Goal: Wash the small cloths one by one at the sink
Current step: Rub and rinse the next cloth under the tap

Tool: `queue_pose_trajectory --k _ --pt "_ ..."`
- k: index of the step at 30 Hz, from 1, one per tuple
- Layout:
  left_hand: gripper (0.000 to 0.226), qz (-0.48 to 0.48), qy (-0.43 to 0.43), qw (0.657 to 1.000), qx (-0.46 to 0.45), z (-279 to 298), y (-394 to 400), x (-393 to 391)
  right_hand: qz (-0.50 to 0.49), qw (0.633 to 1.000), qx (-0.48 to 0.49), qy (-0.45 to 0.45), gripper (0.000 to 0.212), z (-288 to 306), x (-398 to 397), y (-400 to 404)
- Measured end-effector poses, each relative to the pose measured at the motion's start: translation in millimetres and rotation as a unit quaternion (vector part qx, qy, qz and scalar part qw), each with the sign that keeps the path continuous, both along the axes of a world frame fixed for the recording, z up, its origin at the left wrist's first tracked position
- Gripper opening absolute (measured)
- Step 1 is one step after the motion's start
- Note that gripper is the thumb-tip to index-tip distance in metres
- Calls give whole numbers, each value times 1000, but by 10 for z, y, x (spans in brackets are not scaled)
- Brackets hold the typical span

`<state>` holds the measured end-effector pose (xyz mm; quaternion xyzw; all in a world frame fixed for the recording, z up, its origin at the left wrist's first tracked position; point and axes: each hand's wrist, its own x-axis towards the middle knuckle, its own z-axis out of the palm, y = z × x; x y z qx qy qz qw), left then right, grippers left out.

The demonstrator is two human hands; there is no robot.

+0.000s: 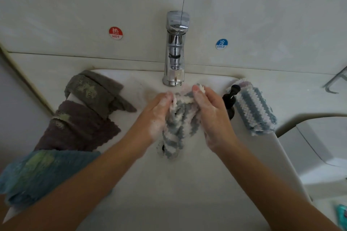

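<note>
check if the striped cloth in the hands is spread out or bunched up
Bunched up: the striped cloth is gathered between the soapy left hand and right hand.

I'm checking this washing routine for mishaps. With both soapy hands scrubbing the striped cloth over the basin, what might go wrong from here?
1. The striped cloth hangs down over the drain; its tail may block it.
2. Both the left hand and the right hand are lathered, so the cloth may slip.
3. The soap dispenser stands close beside the right hand; an elbow-out scrub might knock it.
</note>
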<state>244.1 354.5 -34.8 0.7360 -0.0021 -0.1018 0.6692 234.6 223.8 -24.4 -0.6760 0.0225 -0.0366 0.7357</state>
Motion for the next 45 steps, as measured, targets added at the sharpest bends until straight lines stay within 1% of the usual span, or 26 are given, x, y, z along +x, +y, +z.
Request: queue_pose_trajectory --k 2,4,6,8,11,12,14,16,17,18,20,21,23,25,27,29,30,31,32,34,37,39,40,43,45 --pt "39 30 -67 997 38 -50 -92 -91 -10 1000 -11 -1 27 -56 -23 84" --pt "34 70 -133 984 94 -75 -142 -155 -27 999 -23 -10 32 -108 -40 171" --pt "30 102 -187 968 132 -88 -153 -154 -31 997 -59 -27 40 -143 -54 243" --pt "27 127 -226 954 150 -88 -119 -87 -15 993 -107 -43 47 -176 -75 297" --pt "37 136 -258 946 139 -59 -70 -23 -11 991 -125 -46 54 -177 -105 336" --pt "37 128 -261 947 139 -56 -97 -59 -23 992 -118 -44 54 -171 -97 328" --pt "34 112 -241 952 151 -73 -210 -190 -64 995 -74 -11 47 -149 -45 300" --pt "35 113 -222 958 139 -73 -310 -279 -99 995 -14 23 41 -100 -16 292" --pt "36 120 -225 959 127 -61 -326 -273 -104 994 -7 18 41 -84 -22 296" --pt "37 132 -226 958 115 -40 -318 -235 -99 995 -20 4 41 -93 -42 313" --pt "40 174 -193 962 86 8 -256 -90 -74 995 -68 -16 44 -131 -120 384" --pt "41 196 -175 962 71 10 -221 -21 -60 994 -87 -21 46 -143 -158 414" --pt "42 215 -167 961 54 -35 -192 -8 -41 993 -106 -17 48 -156 -162 432" --pt "40 187 -170 967 42 -100 -240 -154 -44 994 -102 3 44 -153 -84 386" --pt "41 147 -175 973 32 -127 -321 -293 -58 993 -105 -1 33 -144 -14 326" --pt "43 147 -172 973 38 -125 -336 -238 -60 989 -131 -15 25 -150 -50 345" --pt "43 160 -165 972 45 -122 -308 -147 -55 986 -154 -19 29 -156 -90 378" --pt "44 174 -162 970 45 -105 -259 -46 -50 986 -156 -18 35 -140 -143 421" --pt "45 182 -167 968 39 -96 -196 45 -47 989 -137 -16 42 -141 -168 452" --pt "46 177 -188 966 29 -96 -98 136 -18 994 -105 -25 46 -144 -155 451" --pt "44 138 -205 969 30 -75 -27 150 7 997 -74 -20 36 -130 -86 361" --pt "45 116 -213 969 36 -48 8 166 18 999 -31 22 16 -92 -68 277" --pt "45 106 -219 969 38 -52 27 173 36 998 -35 36 12 -80 -66 237" --pt "44 78 -233 969 38 -107 68 159 88 990 -98 42 22 -71 -68 201" --pt "42 73 -236 968 35 -129 65 140 109 987 -82 81 34 -58 -84 198"
